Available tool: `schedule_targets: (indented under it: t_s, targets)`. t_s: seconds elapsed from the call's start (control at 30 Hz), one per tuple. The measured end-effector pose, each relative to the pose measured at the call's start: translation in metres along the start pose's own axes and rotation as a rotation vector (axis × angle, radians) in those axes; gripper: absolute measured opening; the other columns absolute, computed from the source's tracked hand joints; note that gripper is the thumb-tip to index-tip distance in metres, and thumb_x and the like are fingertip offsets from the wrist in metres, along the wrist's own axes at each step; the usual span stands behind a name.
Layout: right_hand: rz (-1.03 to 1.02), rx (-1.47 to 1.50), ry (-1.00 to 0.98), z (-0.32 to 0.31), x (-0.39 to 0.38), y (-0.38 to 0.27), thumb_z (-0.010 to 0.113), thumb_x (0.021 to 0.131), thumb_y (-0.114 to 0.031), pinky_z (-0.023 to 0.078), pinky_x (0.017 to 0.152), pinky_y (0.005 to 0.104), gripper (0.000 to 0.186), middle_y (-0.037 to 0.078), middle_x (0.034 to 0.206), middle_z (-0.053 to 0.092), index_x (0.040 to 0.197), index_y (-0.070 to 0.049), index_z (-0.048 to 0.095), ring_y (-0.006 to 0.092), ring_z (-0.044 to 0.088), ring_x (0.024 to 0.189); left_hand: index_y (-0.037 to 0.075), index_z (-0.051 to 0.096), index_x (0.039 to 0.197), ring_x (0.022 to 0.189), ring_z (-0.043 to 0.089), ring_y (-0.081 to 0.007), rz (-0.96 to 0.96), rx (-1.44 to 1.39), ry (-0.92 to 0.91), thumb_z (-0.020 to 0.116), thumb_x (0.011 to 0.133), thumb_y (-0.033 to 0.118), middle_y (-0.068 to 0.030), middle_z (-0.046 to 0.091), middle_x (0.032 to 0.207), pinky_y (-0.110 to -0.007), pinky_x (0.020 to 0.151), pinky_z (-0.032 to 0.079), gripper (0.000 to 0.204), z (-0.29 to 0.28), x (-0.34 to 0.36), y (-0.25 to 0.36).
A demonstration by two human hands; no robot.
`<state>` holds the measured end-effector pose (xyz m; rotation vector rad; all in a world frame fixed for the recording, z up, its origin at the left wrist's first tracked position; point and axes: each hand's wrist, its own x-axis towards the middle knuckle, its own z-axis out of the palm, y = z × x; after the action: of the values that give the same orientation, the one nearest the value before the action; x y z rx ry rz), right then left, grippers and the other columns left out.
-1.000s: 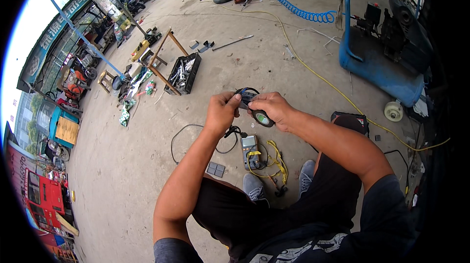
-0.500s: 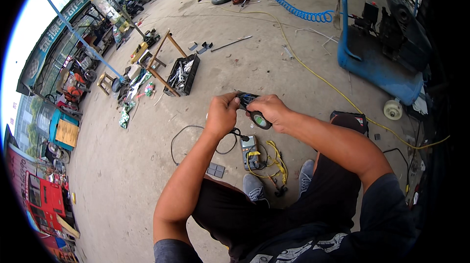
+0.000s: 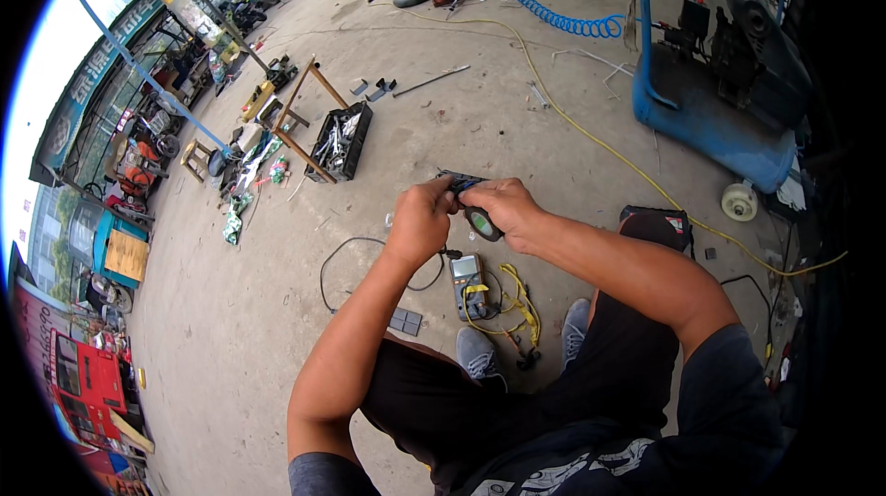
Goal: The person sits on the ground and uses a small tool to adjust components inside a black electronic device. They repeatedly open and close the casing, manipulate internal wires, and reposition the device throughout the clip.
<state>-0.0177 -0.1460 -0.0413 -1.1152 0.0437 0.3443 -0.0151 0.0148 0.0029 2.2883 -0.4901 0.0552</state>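
Observation:
Above the ground in front of me, my left hand (image 3: pixel 418 222) is closed around a small dark part with wires (image 3: pixel 458 179); its exact kind is hidden by the fingers. My right hand (image 3: pixel 510 210) pinches at the same spot from the other side. Just under the right fingers is a roll of black electrical tape (image 3: pixel 484 225), its green-lined core showing. A black cable (image 3: pixel 325 267) loops on the ground below the left hand. Beneath the hands lies a grey multimeter (image 3: pixel 468 286), with yellow and black leads (image 3: pixel 530 311) next to it.
A black crate of tools (image 3: pixel 340 142) stands by a wooden frame at the upper left. To the right are a blue air compressor (image 3: pixel 715 131), a yellow hose (image 3: pixel 591 137) and a white spool (image 3: pixel 739 203). A blue coiled hose (image 3: pixel 554 13) stretches across the back. A segmented grey plate (image 3: pixel 405 321) lies near my feet.
The tape roll has turned and shifted slightly left with my right hand, and the hands have drawn closer together. The held part has tilted a little; my left hand keeps its grip.

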Motion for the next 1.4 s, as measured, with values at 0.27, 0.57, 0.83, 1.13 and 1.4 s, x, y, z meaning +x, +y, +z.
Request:
schedule_targets:
  t_s: [0.27, 0.57, 0.83, 1.13, 1.4]
  targets:
    - [-0.076, -0.047, -0.02, 0.0, -0.004, -0.004, 0.066, 0.085, -0.011, 0.045, 0.068, 0.0229, 0.015, 0.004, 0.083, 0.069, 0.088, 0.003, 0.071, 0.0088, 0.059, 0.075, -0.002, 0.049, 0.095, 0.059, 0.055, -0.0105, -0.097, -0.156, 0.064, 0.055, 0.091, -0.003, -0.0088, 0.064, 0.074, -0.026, 0.051, 0.044, 0.007, 0.0, 0.0, 0.005]
    - [-0.201, -0.158, 0.042, -0.004, 0.011, 0.013, 0.064, 0.082, -0.012, 0.037, 0.055, 0.0256, 0.018, -0.003, 0.068, 0.058, 0.085, 0.003, 0.072, 0.006, 0.047, 0.062, 0.001, 0.05, 0.09, 0.055, 0.054, -0.0094, -0.081, -0.235, 0.088, 0.055, 0.092, -0.001, -0.0064, 0.062, 0.072, -0.024, 0.048, 0.043, 0.006, 0.0, 0.001, 0.004]
    - [-0.195, -0.203, 0.049, -0.007, 0.011, 0.014, 0.063, 0.083, -0.012, 0.039, 0.056, 0.0256, 0.018, -0.001, 0.069, 0.059, 0.087, 0.004, 0.072, 0.0065, 0.049, 0.063, 0.0, 0.053, 0.088, 0.054, 0.054, -0.0095, -0.133, -0.33, 0.072, 0.056, 0.092, -0.002, -0.0066, 0.063, 0.071, -0.024, 0.047, 0.044, 0.005, -0.003, 0.001, 0.008]
    - [-0.057, -0.018, -0.04, -0.001, -0.003, 0.0, 0.065, 0.084, -0.012, 0.045, 0.067, 0.0241, 0.016, 0.004, 0.083, 0.067, 0.089, 0.002, 0.071, 0.0094, 0.058, 0.073, -0.001, 0.057, 0.082, 0.052, 0.056, -0.01, -0.213, -0.393, 0.033, 0.062, 0.088, -0.001, -0.0076, 0.064, 0.07, -0.024, 0.046, 0.045, 0.008, -0.005, 0.002, 0.009]
    - [-0.048, 0.03, -0.077, -0.003, 0.003, 0.006, 0.066, 0.083, -0.012, 0.044, 0.063, 0.0234, 0.014, 0.002, 0.08, 0.066, 0.086, 0.0, 0.071, 0.0082, 0.056, 0.07, -0.002, 0.06, 0.082, 0.055, 0.062, -0.0143, -0.358, -0.536, 0.023, 0.069, 0.084, 0.0, -0.0117, 0.068, 0.074, -0.026, 0.049, 0.051, 0.009, -0.014, 0.002, 0.009]
